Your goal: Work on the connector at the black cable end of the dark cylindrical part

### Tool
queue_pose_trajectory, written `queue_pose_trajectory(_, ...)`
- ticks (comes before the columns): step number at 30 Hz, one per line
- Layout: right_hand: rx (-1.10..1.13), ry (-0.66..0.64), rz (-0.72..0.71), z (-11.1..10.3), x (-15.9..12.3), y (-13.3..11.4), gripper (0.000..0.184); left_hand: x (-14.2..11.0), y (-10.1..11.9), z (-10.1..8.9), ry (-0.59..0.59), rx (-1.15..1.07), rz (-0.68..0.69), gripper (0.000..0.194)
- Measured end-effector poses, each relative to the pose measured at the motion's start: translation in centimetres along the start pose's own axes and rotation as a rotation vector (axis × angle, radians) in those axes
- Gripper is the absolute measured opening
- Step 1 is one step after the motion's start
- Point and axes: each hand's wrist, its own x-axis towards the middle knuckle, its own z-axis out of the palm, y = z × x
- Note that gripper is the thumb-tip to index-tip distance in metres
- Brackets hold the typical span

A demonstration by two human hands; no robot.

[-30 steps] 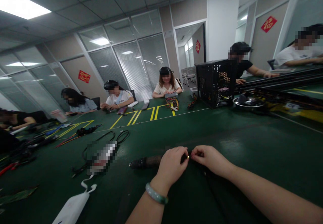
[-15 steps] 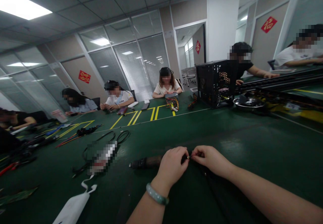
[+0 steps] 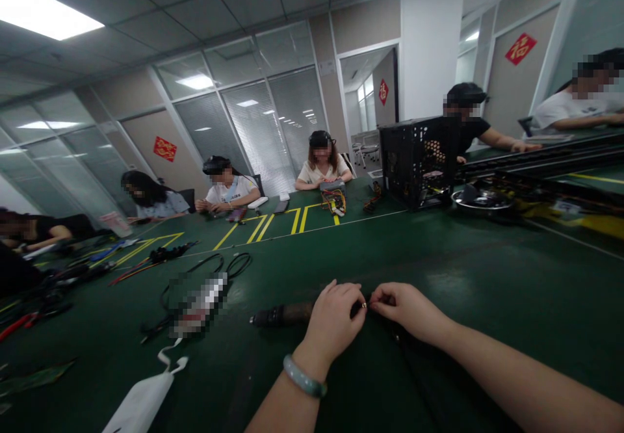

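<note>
In the head view, my left hand, with a green bangle at the wrist, is closed in a pinch. A small brass-coloured piece shows at its thumb and fingertips. Beneath that hand lies a dark electric screwdriver, its tip toward the left and its rear part hidden. My right hand is just to the right, thumb and fingers pinched together near the brass piece. What it holds, if anything, is too small and dark to make out. A dark cord runs along the table below the right hand.
On the green table, a white case and a blurred-out object with black cables lie left. A black computer case and metal bowl stand farther right. Several people sit around the table.
A finger of my left hand has lifted slightly, and the brass-coloured piece shows a little more clearly. My right hand has hardly moved; the screwdriver lies where it was.
</note>
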Motion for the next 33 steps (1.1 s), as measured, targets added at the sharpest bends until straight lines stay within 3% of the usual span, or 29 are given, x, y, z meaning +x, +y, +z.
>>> queue_pose_trajectory(12, -0.002, -0.007, 0.033, 0.0, 0.0, 0.0, 0.015, 0.0, 0.3, -0.3, -0.027, 0.002, -0.043, 0.017)
queue_pose_trajectory(19, -0.007, -0.003, 0.029, 0.1, 0.1, 0.2, 0.015, 0.0, 0.4, -0.4, -0.036, -0.001, -0.041, 0.008)
queue_pose_trajectory(25, 0.000, 0.007, 0.019, 0.3, 0.2, 0.4, 0.014, 0.1, 0.3, -0.3, -0.028, -0.006, -0.037, 0.019)
queue_pose_trajectory(33, -0.001, 0.004, 0.012, 0.4, 0.3, 0.7, 0.013, 0.0, 0.1, -0.2, -0.038, -0.006, -0.047, 0.010)
